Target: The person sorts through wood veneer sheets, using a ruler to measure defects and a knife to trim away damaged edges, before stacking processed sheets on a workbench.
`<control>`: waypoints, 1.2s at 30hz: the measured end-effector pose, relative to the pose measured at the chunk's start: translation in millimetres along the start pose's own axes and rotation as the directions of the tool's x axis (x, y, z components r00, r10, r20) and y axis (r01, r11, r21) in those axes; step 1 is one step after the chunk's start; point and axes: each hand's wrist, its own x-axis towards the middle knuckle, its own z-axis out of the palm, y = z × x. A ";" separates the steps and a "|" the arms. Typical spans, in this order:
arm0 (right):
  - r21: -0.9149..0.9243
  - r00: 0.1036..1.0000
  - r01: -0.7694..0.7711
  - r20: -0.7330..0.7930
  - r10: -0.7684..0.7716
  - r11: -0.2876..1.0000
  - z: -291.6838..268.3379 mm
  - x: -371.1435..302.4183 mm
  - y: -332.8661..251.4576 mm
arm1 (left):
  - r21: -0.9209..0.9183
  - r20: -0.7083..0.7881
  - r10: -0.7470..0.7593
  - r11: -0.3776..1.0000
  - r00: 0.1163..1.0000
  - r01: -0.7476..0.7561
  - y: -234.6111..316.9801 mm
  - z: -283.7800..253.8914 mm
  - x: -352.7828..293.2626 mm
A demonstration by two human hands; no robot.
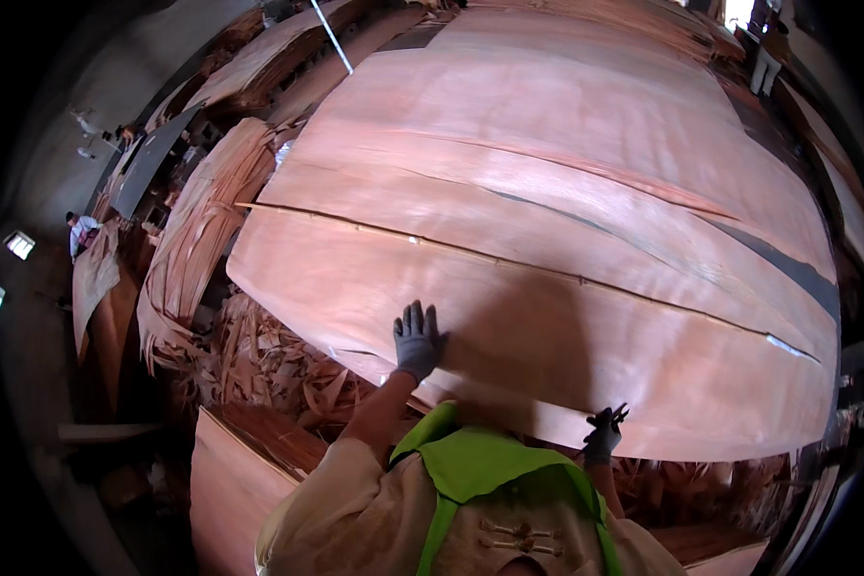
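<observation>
Pinkish sheet [518, 322] under the outstretched left hand [418, 343], palm down.

A broad shadow [538, 336] dims the sheet [355, 274] (picture corners are black).

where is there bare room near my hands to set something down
On the wide sheet: between the jointed stick and near edge, from your left hand across past your right hand. Crowded: off the sheet's near-left edge, where loose scraps lie heaped.
</observation>
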 end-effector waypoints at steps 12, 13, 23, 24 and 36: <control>-0.002 0.988 0.138 0.073 -0.137 0.990 -44.6 39.1 47.4 | -0.059 -0.008 -0.130 0.990 0.991 0.129 -28.7 -33.4 -30.5; 0.025 0.993 0.091 0.071 -0.093 0.995 -39.6 35.5 40.7 | -0.011 0.003 -0.142 0.990 0.990 0.142 -44.5 -26.4 -21.1; -0.344 0.811 0.579 0.336 -0.479 0.740 73.1 26.4 -60.3 | -0.036 0.023 -0.148 0.988 0.989 0.148 -89.6 -10.1 20.5; -0.378 0.675 0.738 0.414 -0.611 0.559 123.5 2.6 -86.7 | -0.055 0.023 -0.155 0.986 0.988 0.156 -90.7 -14.8 23.6; -0.285 0.098 0.740 0.942 -0.322 -0.610 390.8 56.9 -126.6 | -0.303 -0.014 -0.162 0.941 0.987 0.150 -212.2 -42.8 -58.0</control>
